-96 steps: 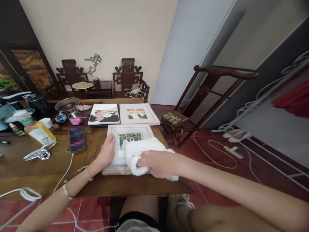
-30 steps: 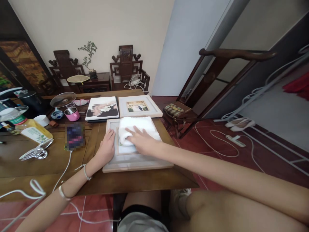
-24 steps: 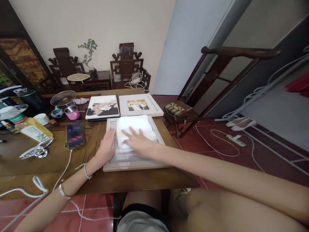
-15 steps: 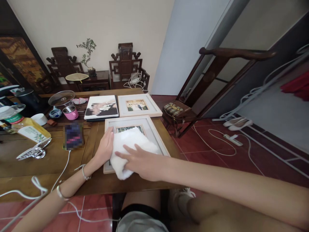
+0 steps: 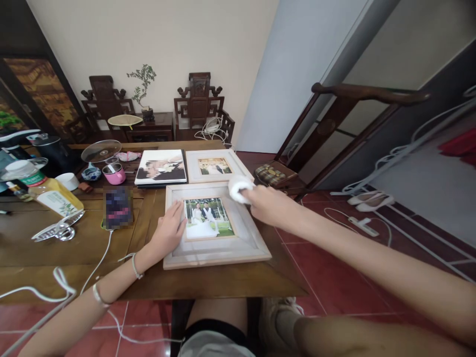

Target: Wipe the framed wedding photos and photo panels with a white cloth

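A pale wooden picture frame [image 5: 223, 252] lies flat near the table's front edge, with a photo of two people outdoors [image 5: 206, 218] at its middle. My left hand [image 5: 170, 229] rests flat on the frame's left side, fingers stretched toward the photo. At the frame's upper right corner, my right hand [image 5: 266, 206] grips a bunched white cloth [image 5: 238, 188]. Directly behind lies a second picture frame [image 5: 193, 171], partly covered by the cloth at its near right edge. A photo album [image 5: 160, 167] sits to its left.
Left on the wooden table [image 5: 137, 282] are a pixelated phone [image 5: 117, 208] on a white cable, a silver hair claw [image 5: 59, 229], a bottle of yellow liquid [image 5: 55, 198] and a pink cup [image 5: 114, 173]. A wooden chair [image 5: 327, 124] holding a plaid bag [image 5: 270, 174] stands right.
My right hand has moved up and right with the cloth, now bunched up, uncovering the photo. My left hand stays on the frame's left side. The view has shifted slightly.
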`<state>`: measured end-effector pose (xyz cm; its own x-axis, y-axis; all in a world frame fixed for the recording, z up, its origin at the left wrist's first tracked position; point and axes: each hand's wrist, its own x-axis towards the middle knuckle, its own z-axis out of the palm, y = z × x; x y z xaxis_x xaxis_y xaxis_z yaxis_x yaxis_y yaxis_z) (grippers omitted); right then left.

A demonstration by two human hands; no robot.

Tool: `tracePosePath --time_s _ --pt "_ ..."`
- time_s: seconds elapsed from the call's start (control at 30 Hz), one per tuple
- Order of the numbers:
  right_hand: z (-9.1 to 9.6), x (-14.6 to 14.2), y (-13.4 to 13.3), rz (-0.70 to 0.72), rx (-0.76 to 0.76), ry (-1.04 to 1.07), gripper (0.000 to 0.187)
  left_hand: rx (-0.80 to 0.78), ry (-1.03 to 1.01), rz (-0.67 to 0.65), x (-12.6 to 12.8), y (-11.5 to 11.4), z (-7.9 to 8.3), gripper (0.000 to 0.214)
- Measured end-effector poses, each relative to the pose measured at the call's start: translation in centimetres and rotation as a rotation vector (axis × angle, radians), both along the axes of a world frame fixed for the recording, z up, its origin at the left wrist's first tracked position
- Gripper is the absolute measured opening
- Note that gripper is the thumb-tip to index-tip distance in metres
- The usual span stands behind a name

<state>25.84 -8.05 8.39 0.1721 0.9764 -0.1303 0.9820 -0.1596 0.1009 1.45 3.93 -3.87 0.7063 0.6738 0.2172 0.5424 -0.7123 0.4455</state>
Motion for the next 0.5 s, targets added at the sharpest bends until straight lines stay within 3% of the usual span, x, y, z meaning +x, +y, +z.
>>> tracePosePath --time_s 0.07,0.13,0.23,0.33,0.5 --pt "-0.7 0.7 2.1 0.059 0.148 -0.027 0.045 0.001 0.0 0.001 0.0 0.0 0.0 0.049" --pt "-1.6 0.2 4.1 0.211 0.216 -0.074 0.05 0.01 -0.026 0.003 0.0 0.1 -0.2 0.046" --pt "-2.8 -2.4 6.9 0.419 0.198 -0.111 0.057 0.051 -0.066 -0.011 0.0 0.2 -0.4 0.045" --pt "-4.0 -5.5 8.9 0.575 0.185 -0.061 0.05 0.066 -0.068 -0.026 0.1 0.2 -0.2 0.041" --pt "-5.5 -6.9 10.0 0.676 0.127 0.039 0.047 0.058 -0.059 -0.027 0.2 0.1 0.2 0.039"
